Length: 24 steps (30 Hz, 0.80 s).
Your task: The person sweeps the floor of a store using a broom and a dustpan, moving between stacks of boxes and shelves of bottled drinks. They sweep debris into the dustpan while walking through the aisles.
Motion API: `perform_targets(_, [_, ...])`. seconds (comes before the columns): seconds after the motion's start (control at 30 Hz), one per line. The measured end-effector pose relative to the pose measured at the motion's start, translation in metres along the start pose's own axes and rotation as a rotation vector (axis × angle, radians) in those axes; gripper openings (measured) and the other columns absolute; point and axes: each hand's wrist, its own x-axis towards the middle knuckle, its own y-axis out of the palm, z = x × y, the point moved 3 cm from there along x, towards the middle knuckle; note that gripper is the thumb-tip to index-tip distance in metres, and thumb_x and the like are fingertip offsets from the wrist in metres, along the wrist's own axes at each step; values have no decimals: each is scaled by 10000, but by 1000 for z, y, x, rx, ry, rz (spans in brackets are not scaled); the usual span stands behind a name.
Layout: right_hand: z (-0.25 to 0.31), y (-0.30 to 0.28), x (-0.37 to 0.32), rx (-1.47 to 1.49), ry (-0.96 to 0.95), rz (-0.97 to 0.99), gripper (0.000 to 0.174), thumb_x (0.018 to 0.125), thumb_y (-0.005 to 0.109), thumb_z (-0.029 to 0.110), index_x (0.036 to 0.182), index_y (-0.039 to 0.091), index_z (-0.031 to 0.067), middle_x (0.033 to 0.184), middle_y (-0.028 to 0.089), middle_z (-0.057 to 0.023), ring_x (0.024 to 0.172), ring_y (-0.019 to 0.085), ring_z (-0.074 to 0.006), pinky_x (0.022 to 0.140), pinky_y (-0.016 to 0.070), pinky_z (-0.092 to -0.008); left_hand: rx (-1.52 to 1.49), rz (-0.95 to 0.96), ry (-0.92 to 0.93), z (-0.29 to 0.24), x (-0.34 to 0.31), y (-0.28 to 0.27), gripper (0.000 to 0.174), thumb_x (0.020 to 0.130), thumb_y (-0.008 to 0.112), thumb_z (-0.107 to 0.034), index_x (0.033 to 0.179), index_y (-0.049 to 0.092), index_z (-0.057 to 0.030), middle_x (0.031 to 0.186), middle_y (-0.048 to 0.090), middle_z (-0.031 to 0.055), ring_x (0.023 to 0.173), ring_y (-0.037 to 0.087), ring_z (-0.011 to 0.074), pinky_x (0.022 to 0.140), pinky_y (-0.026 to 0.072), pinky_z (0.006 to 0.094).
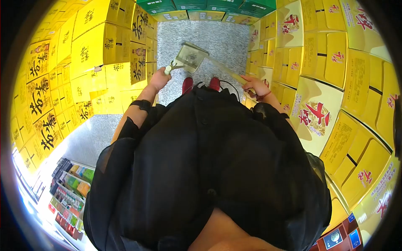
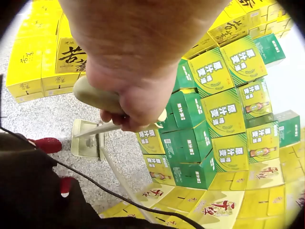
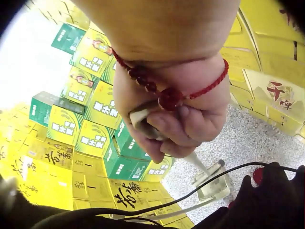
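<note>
From here I see the left hand (image 1: 159, 78) curled round a pale handle (image 1: 168, 70), the right hand (image 1: 256, 87) gripping a pole (image 1: 226, 70) slanting to the dustpan (image 1: 183, 56), upper centre. Left, yellow cartons (image 1: 88, 52) read 苦蕎; farther, top, green cartons (image 1: 191, 5) show 原汁麦.

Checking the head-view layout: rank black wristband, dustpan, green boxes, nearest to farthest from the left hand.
1. Dustpan: handle in the left hand, pan ahead on the floor.
2. Black wristband: on the left forearm, behind the hand.
3. Green boxes: far end of the aisle.
</note>
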Motion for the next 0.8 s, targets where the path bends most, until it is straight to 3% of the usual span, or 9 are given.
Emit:
perform_targets(0.07, [5,6,2,5,-10,-50,642,704,560,98,1315,382,18,628,481,-21,427,339,-71,374,226,-201,30,6,20,10,1,-10,268,731,568,-139,958,543,1,762,593,115,687,562,200,645,456,326])
perform_targets(0.13, [5,-1,13,2,-43,-112,590,687,602,103,1259,470,45,624,501,-24,466,411,-81,369,254,-228,-179,25,5,8,-9,-23,253,734,564,-131,950,540,-1,757,585,105,660,555,190,634,461,328])
perform_targets(0.27, [37,8,39,-202,-99,-194,628,673,607,114,1275,448,28,666,517,-32,492,420,-92,380,270,-230,-268,-24,-33,23,-17,-44,237,738,561,-124,941,537,-3,751,581,95,640,552,173,614,462,314])
perform_targets(0.4, [81,30,73,-180,-122,-209,665,670,598,114,1303,413,33,686,508,-23,494,402,-94,368,244,-241,-263,-66,-61,39,-27,-66,233,742,561,-121,943,537,-7,742,576,80,626,546,156,584,458,296])
perform_targets(0.43, [92,40,80,-187,-166,-255,525,677,592,111,1190,504,42,651,486,-19,485,399,-92,358,227,-239,-313,-82,-63,49,-27,-69,232,742,563,-122,942,538,-8,741,577,79,626,546,156,580,457,296])
perform_targets(0.57, [104,57,129,-120,-121,-165,313,693,597,124,995,543,63,627,480,-18,448,402,-102,343,234,-247,-348,-96,-76,77,-31,-76,234,739,570,-124,939,534,-7,742,576,86,619,544,155,578,460,302])
perform_targets(0.63, [93,70,155,-195,-86,-155,189,709,605,137,857,504,75,605,482,-21,402,395,-125,326,254,-277,-258,-81,-106,81,-34,-80,265,732,581,-133,956,541,2,777,594,122,675,574,210,640,469,325])
perform_targets(0.73, [66,98,175,-340,-86,-130,203,715,614,144,884,523,77,598,485,-29,379,383,-136,325,273,-290,-188,-128,-42,98,-30,-78,305,725,589,-144,984,548,11,819,609,158,765,591,278,718,462,349])
perform_targets(0.8, [62,121,143,-464,-32,-146,227,714,614,135,919,536,79,597,485,-31,387,388,-134,333,278,-285,-210,-116,-63,101,-30,-79,331,720,596,-152,1003,554,13,853,615,182,841,584,325,774,446,362])
